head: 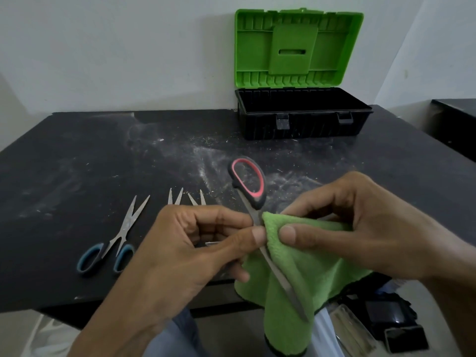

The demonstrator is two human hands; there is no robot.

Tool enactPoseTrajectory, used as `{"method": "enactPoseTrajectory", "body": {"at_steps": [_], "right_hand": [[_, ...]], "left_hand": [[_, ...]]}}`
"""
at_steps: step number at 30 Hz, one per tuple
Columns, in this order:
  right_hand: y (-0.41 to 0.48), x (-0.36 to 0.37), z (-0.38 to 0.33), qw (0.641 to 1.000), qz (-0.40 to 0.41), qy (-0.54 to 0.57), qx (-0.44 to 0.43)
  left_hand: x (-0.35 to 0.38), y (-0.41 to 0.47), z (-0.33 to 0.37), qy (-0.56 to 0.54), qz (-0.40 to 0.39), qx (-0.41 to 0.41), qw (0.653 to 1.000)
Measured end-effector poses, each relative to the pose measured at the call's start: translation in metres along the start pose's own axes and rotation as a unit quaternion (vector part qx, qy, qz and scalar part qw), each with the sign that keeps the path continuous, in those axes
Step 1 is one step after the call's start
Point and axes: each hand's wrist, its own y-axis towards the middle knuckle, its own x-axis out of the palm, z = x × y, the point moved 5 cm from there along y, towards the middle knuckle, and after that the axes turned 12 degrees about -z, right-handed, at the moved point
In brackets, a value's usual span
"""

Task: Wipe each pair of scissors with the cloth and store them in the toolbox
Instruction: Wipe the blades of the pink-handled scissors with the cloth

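My left hand [195,243] grips a pair of scissors with a black and red handle [251,181], handle pointing away, one blade [283,282] slanting down toward me. My right hand [360,222] pinches a green cloth [296,266] against the blade near the pivot, and the cloth hangs below the table edge. A pair of blue-handled scissors [116,240] lies open on the black table [77,155] at the left. Blade tips of two more pairs [186,197] stick out behind my left hand. The toolbox [301,117], black tub with green lid [296,47] open, stands at the back right.
The table surface is dusty with white smears in the middle. The toolbox tub shows nothing inside from this angle. Another dark table edge [456,119] is at the far right. Below the table's front edge lie dark objects [391,320] on the floor.
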Motion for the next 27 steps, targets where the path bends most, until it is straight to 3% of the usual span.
{"method": "enactPoseTrajectory", "body": {"at_steps": [8, 16, 27], "right_hand": [[-0.005, -0.012, 0.010, 0.999, 0.009, 0.016, 0.046], [0.000, -0.009, 0.011, 0.999, 0.030, 0.022, 0.040], [-0.002, -0.014, 0.020, 0.997, -0.017, 0.029, 0.066]], "left_hand": [[0.000, -0.002, -0.008, -0.048, -0.011, -0.031, 0.998], [-0.002, 0.000, -0.007, 0.007, 0.015, -0.028, 0.999], [-0.014, -0.008, -0.008, 0.007, -0.006, -0.051, 0.999]]}}
